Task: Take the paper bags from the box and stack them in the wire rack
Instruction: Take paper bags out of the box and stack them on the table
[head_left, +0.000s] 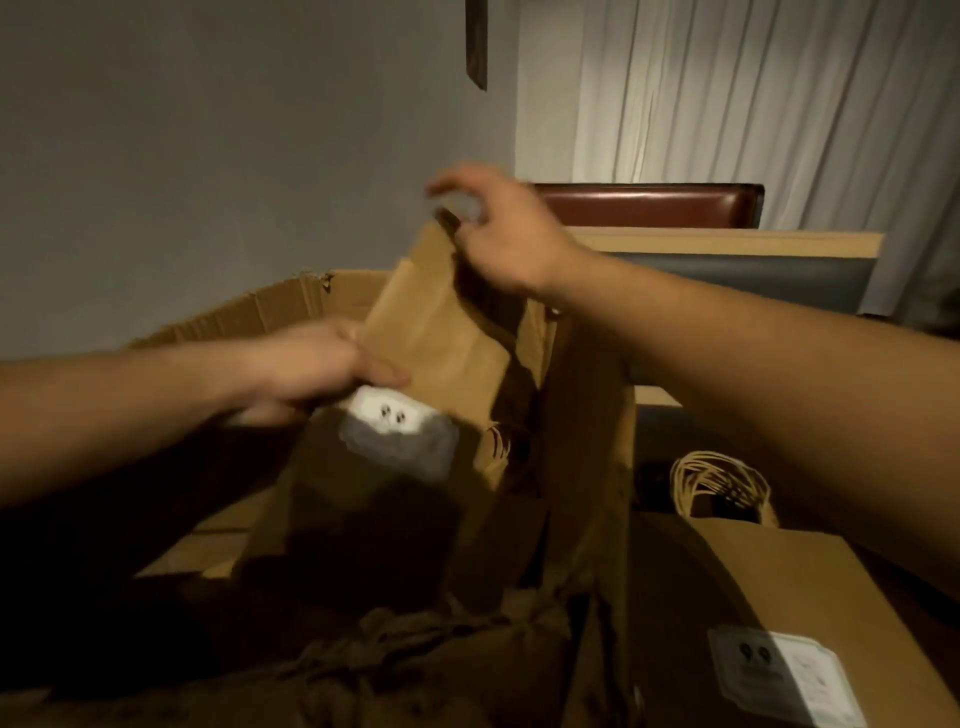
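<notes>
A flat brown paper bag with a white-and-grey label stands tilted above the open cardboard box. My left hand grips the bag's left edge beside the label. My right hand pinches the bag's top edge, with the other fingers spread. More brown paper bags lie stacked at the lower right, one with a label, and their twisted paper handles stick up behind. The wire rack itself is not visible.
A grey wall stands behind the box. A red-brown seat back and a wooden ledge are at the right, with pale curtains beyond. The box's inside is dark, with crumpled brown paper at the bottom.
</notes>
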